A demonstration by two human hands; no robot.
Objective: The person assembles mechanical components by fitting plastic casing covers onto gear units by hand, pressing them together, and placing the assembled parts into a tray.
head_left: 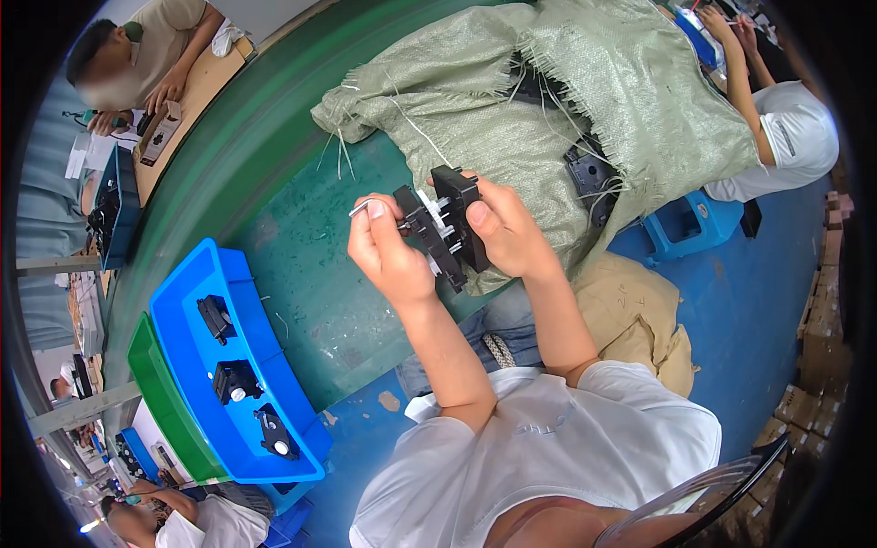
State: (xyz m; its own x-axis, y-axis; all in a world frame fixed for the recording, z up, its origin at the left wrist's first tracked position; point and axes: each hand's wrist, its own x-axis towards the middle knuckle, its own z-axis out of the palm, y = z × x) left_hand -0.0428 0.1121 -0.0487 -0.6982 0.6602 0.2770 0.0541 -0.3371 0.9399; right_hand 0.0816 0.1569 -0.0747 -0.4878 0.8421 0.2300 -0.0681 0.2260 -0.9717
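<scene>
My right hand (pixel 505 230) grips a black plastic part (pixel 449 228) with white pieces inside it, held up over the green table (pixel 311 274). My left hand (pixel 385 251) pinches a small bent metal pin (pixel 359 207) and touches the left side of the same black part. Both hands hold it just in front of a large woven green sack (pixel 566 100), from whose torn opening more black parts (pixel 591 173) show.
A blue tray (pixel 187 320) at my left carries three black parts (pixel 236 379), with a green tray (pixel 160 402) behind it. Other people sit at the top left, top right and bottom left. A blue stool (pixel 685 224) stands at the right; cardboard boxes (pixel 818 365) are stacked at the far right.
</scene>
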